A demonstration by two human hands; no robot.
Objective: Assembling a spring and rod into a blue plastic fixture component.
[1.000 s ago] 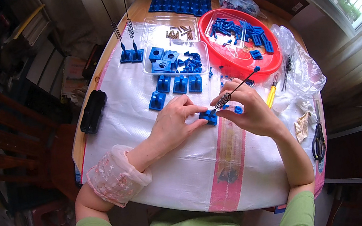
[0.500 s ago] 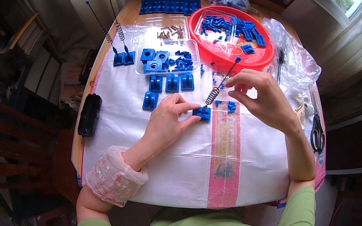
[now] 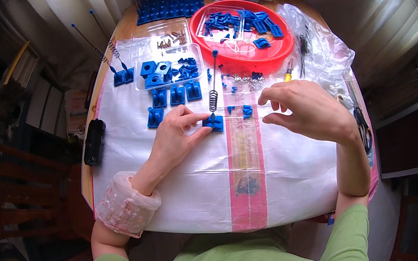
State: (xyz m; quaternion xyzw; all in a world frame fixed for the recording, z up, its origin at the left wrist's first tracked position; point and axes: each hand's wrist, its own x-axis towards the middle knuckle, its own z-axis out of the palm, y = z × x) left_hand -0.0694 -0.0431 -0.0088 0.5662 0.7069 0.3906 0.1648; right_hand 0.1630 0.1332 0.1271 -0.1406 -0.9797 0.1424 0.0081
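Observation:
My left hand (image 3: 174, 136) pinches the near-left side of a blue plastic base (image 3: 215, 125) that rests on the table. From this base a dark coil spring (image 3: 213, 100) rises nearly upright, its thin rod ending in a small blue tip. To the right, my right hand (image 3: 309, 108) hovers with thumb and fingers apart, holding nothing. Between the hands lies a little pile of blue pieces (image 3: 247, 111). Several blue bases with upright lugs (image 3: 176, 95) stand beyond my left hand.
Behind are a clear tray (image 3: 200, 76) with blue parts, another with brass-coloured pieces (image 3: 171, 39), and a red basin (image 3: 288, 42) of blue parts. Two finished-looking spring pieces (image 3: 124, 76) stand far left. A black case (image 3: 95, 142), yellow-handled screwdriver (image 3: 288, 75) and scissors (image 3: 363, 129) flank the workspace.
My right hand has drawn away from the spring rod to the right, uncovering small parts and the screwdriver. The rod now stands more upright; my left hand still pinches the base. The view has shifted.

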